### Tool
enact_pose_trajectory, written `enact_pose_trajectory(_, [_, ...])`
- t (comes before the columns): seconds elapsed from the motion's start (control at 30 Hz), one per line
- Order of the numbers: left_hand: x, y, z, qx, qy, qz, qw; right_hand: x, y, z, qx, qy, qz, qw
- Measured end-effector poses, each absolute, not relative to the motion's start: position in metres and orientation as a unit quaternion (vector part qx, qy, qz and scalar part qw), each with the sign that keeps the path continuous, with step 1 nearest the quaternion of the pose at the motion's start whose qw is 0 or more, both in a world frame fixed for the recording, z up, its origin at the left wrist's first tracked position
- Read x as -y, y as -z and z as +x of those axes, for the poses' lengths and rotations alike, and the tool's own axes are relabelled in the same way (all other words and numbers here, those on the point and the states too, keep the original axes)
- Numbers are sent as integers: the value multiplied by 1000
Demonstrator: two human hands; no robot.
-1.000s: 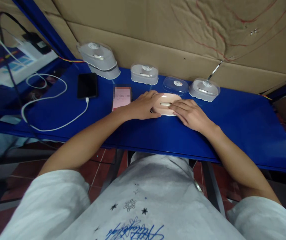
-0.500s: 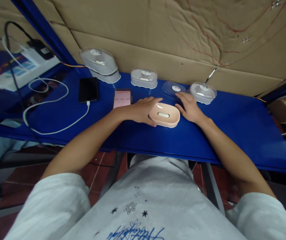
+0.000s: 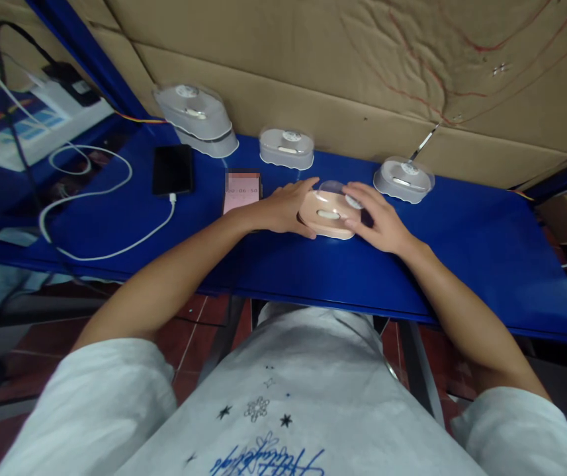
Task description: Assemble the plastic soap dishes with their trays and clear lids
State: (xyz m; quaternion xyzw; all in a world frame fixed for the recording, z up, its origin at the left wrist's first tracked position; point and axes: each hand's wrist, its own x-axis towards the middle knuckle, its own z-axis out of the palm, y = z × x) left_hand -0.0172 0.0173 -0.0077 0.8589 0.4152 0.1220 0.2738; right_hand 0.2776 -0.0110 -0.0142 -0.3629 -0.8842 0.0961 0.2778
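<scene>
A peach-coloured oval container (image 3: 314, 217) with a small white oblong piece in its middle sits on the blue table. My left hand (image 3: 287, 207) is closed around its left end, thumb toward me and fingers behind. A clear plastic lid (image 3: 331, 187) with a round white sticker is gripped at its right side by my right hand (image 3: 380, 218). It lies over the container's back and right part, tilted. Whether it touches the rim all round I cannot tell.
Along the cardboard back wall stand grey lidded containers: a stacked pair (image 3: 196, 122), one in the middle (image 3: 286, 149) and one at the right (image 3: 404, 180) with a thin metal rod (image 3: 425, 143) behind it. A timer phone (image 3: 241, 193), a black phone (image 3: 173, 170) on a white cable and a power strip (image 3: 40, 125) are left.
My right hand has taken hold of the clear lid from the table behind and brought it toward me over the peach container. My left hand stays on the container.
</scene>
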Motion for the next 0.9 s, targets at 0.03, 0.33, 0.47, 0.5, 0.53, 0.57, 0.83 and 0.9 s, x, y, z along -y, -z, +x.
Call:
enact_pose_trajectory(0.03, [-18, 9, -17, -410, -129, 859, 280, 15, 13, 274, 897, -92, -348, 258])
enact_pose_trajectory(0.33, [-13, 12, -13, -351, -182, 874, 281, 25, 13, 258, 914, -43, -353, 194])
enact_pose_trajectory(0.47, [-12, 12, -13, -338, -191, 876, 285, 26, 10, 255, 916, -43, -357, 179])
enact_pose_trajectory(0.5, [-12, 12, -13, -338, -190, 876, 288, 25, 10, 255, 916, -45, -357, 176])
enact_pose_trajectory(0.53, [-12, 12, -13, -337, -191, 875, 290, 25, 10, 254, 916, -46, -358, 174])
enact_pose_trajectory(0.57, [-12, 12, -12, -335, -191, 875, 292, 25, 10, 254, 916, -47, -357, 174])
enact_pose_trajectory(0.83, [-16, 2, -24, -328, -182, 877, 300, 22, 17, 261, 913, -19, -344, 220])
enact_pose_trajectory(0.9, [-23, -4, -31, -350, -206, 870, 281, 16, 16, 263, 894, 16, -383, 231])
